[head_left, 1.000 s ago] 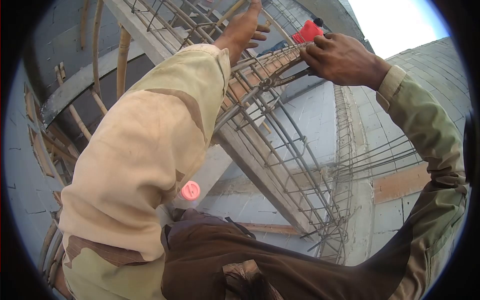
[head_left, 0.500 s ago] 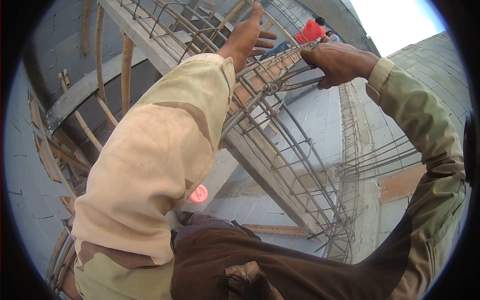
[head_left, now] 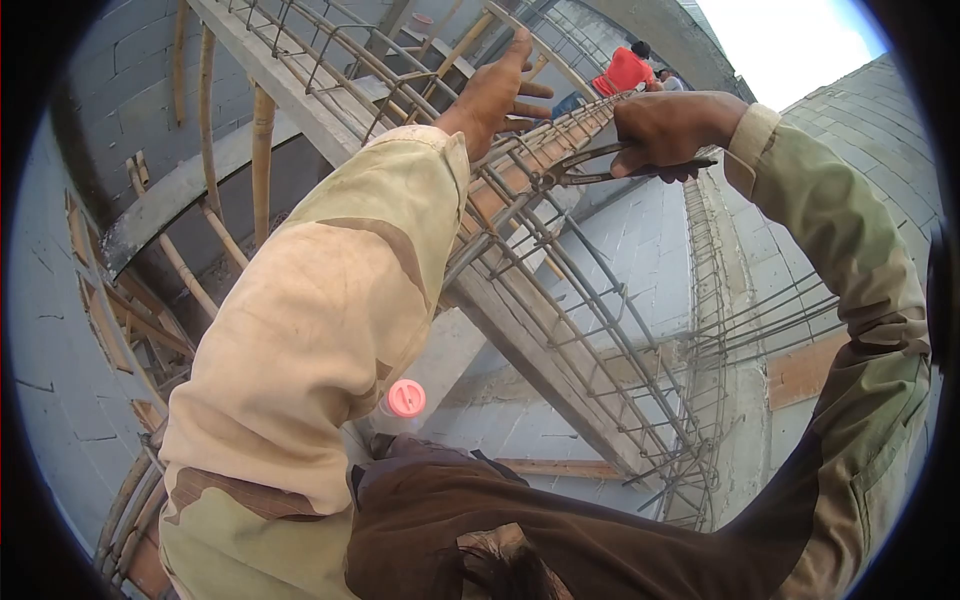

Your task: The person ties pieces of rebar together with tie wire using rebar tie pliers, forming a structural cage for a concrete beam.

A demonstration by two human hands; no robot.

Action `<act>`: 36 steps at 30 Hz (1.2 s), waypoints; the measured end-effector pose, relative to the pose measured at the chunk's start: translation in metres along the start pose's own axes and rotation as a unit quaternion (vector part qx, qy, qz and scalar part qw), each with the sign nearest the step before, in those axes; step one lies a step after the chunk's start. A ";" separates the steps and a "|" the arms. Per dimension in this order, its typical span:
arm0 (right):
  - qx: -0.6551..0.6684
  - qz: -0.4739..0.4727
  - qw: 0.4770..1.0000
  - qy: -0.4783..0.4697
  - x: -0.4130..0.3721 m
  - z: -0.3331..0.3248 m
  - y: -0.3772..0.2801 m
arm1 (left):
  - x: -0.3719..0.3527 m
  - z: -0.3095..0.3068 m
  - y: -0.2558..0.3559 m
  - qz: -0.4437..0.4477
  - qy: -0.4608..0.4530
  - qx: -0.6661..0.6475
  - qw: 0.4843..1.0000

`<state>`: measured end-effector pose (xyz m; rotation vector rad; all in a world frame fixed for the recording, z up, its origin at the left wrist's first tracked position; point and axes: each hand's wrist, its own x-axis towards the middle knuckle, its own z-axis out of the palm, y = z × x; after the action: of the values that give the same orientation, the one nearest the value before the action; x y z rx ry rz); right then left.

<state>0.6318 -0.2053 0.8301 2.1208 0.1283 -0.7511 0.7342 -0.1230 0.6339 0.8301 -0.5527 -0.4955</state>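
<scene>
My right hand [head_left: 665, 132] is wrapped round the handles of metal pincers [head_left: 588, 167]. Their jaws sit against the bars of a steel rebar cage [head_left: 580, 262], at a joint between bars. Whether wire lies in the jaws is too small to tell. To the left, my left hand [head_left: 492, 100] is beside the upper part of the cage with its fingers stretched apart. Part of its palm side is turned away, and no held thing shows there.
A concrete beam [head_left: 540, 365] runs beneath the cage. Wooden poles [head_left: 262, 160] stand at the left. Below my left sleeve is a container with a pink lid [head_left: 406, 398]. A person in a red top [head_left: 627, 72] is farther back. Grey block walls [head_left: 850, 130] surround the area.
My right hand has closed the spread handles of the pincers together, and its wrist has turned. My left hand stays in nearly the same place, fingers spread.
</scene>
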 end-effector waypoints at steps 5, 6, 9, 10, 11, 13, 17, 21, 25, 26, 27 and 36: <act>0.342 -0.099 0.896 -0.264 0.000 0.030 0.051 | -0.003 -0.002 0.005 -0.010 -0.015 0.000 1.000; 0.421 -0.123 0.871 -0.221 -0.007 0.042 0.051 | -0.002 -0.004 0.003 -0.004 -0.047 0.017 0.999; 0.576 -0.057 0.811 -0.080 -0.032 0.073 0.041 | -0.009 0.010 0.009 0.004 -0.090 0.031 0.995; 0.607 -0.026 0.794 -0.031 -0.041 0.086 0.032 | -0.010 0.012 0.009 0.045 -0.114 0.057 0.991; 0.612 -0.021 0.790 -0.020 -0.048 0.096 0.021 | -0.008 0.014 0.009 0.086 -0.138 0.083 0.983; 0.712 0.047 0.697 0.069 -0.058 0.120 0.001 | -0.006 0.019 0.012 0.110 -0.159 0.129 0.973; 0.828 0.079 0.540 0.126 -0.069 0.175 -0.026 | -0.017 0.043 0.011 0.201 -0.231 0.373 0.876; 0.880 0.063 0.459 0.110 -0.088 0.205 -0.047 | -0.034 0.066 0.006 0.405 -0.251 0.457 0.751; 0.949 0.015 0.310 0.060 -0.114 0.207 -0.103 | -0.043 0.087 -0.003 0.392 -0.246 0.488 0.740; 0.968 0.007 0.244 0.060 -0.117 0.205 -0.129 | -0.050 0.094 -0.004 0.304 -0.211 0.433 0.822; 0.982 -0.003 0.178 0.058 -0.120 0.202 -0.156 | -0.055 0.098 -0.005 0.209 -0.167 0.373 0.889; 0.917 0.129 0.256 0.277 -0.158 0.245 -0.224 | -0.015 0.050 0.022 0.179 0.078 0.197 0.961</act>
<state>0.3110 -0.2246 0.6514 4.1691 -1.5079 0.9904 0.6955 -0.1289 0.6747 1.1086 -0.6492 0.0182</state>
